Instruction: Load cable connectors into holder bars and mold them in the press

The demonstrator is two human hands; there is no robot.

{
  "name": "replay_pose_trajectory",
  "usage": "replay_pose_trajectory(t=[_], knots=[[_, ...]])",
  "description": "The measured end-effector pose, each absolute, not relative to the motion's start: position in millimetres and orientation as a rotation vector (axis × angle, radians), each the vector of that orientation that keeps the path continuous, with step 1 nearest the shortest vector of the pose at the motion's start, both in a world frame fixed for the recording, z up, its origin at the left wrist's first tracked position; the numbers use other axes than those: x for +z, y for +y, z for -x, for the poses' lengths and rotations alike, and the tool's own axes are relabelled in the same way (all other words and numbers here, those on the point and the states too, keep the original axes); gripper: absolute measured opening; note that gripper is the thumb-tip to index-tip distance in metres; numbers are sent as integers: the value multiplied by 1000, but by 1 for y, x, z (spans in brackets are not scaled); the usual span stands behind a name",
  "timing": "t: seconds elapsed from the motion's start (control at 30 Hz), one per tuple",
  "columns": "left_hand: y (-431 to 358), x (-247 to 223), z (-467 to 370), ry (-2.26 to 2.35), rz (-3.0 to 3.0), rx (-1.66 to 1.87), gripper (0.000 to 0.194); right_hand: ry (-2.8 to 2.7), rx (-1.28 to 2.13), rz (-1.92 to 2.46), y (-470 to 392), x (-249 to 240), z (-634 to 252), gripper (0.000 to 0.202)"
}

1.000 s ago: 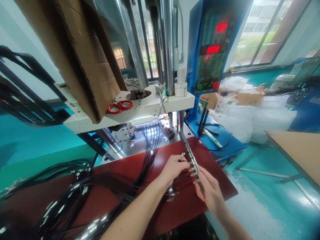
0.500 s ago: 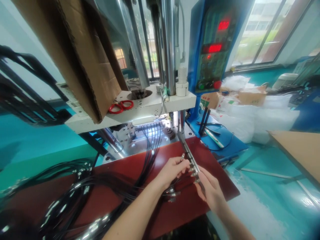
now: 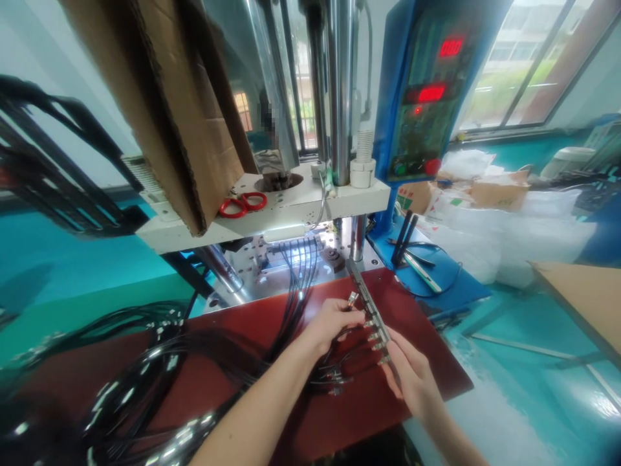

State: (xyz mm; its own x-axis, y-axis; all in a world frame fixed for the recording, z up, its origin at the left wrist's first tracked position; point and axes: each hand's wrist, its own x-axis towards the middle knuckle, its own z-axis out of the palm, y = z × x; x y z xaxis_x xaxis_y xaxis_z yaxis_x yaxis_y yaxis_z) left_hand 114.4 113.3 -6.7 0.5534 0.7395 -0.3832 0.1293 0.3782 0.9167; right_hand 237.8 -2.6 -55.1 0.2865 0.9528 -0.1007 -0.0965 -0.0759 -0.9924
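A long metal bar with slots (image 3: 369, 304) slants over the red-brown board. Its lower end is gripped by my right hand (image 3: 410, 369), fingers wrapped round it. Several cable ends with metal connectors (image 3: 381, 344) sit along the bar's left side. My left hand (image 3: 334, 320) is closed beside the bar's middle, pinching a cable with a shiny metal connector (image 3: 352, 299) that sticks up above the fingers. More loose connector ends (image 3: 334, 375) lie on the board below my left hand. Thick bundles of black cable (image 3: 194, 356) spread over the left side.
Behind the red-brown board (image 3: 427, 336) stands a press with a white plate (image 3: 291, 210), red-handled scissors (image 3: 242, 204) and a cardboard box (image 3: 194, 129) on it. A blue control box (image 3: 422, 97) shows red digits. Pliers and a knife (image 3: 422, 272) lie on a blue shelf.
The connector in my left hand has turned and now stands slightly left of the bar, more in sight. My right hand keeps its hold on the bar. The whole view has shifted slightly.
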Motion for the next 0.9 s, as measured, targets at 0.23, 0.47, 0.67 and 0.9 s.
replay_pose_trajectory(t=[0.23, 0.47, 0.67, 0.9], knots=[[118, -8, -104, 889, -1246, 467, 22, -980, 1105, 1411, -4, -60, -238, 52], [109, -11, -104, 906, -1248, 594, 26, -1027, 1128, 1408, -2, -63, -236, 51], [105, -16, -103, 867, -1064, 813, 28, -907, 1138, 1372, -3, -57, -235, 56], [111, -23, -101, 1002, -1316, 878, 22, -838, 1163, 1346, -5, -56, -237, 52]])
